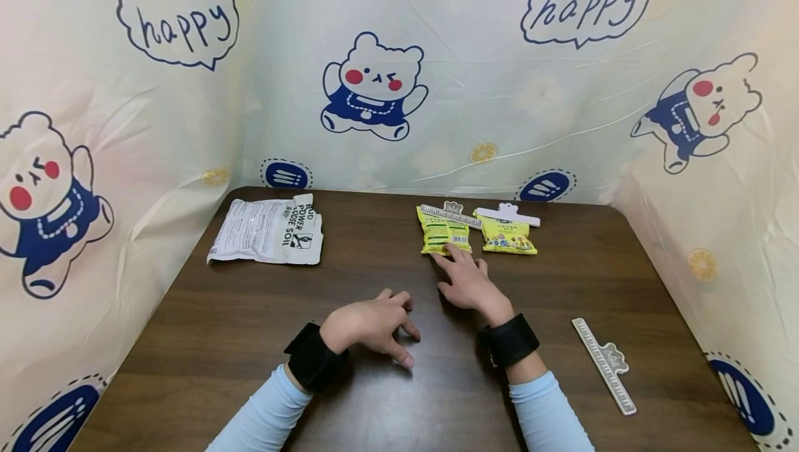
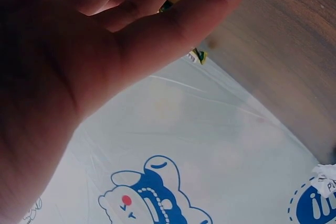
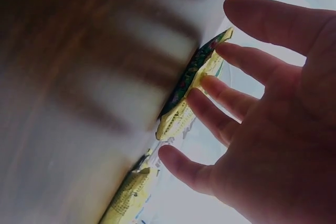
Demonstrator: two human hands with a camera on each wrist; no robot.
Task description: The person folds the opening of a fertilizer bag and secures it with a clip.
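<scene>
In the head view my right hand [image 1: 471, 285] reaches forward, fingers spread, with its fingertips at the near edge of a small yellow packet [image 1: 442, 233]. A grey sealing clip [image 1: 451, 215] lies across the top of that packet. Just right of it is a second yellow packet [image 1: 508, 236] with a white sealing clip [image 1: 508, 215] along its top. The right wrist view has the fingers loosely bent beside the first packet [image 3: 181, 114]. Over the middle of the table my left hand [image 1: 374, 324] holds nothing, its fingers loosely bent and thumb apart.
A white soil bag [image 1: 265, 230] with black lettering lies at the table's far left. Another grey sealing clip [image 1: 604, 367] rests on the brown table [image 1: 399, 417] to the right of my right forearm. A printed curtain [image 1: 474, 105] stands behind the table and along both sides.
</scene>
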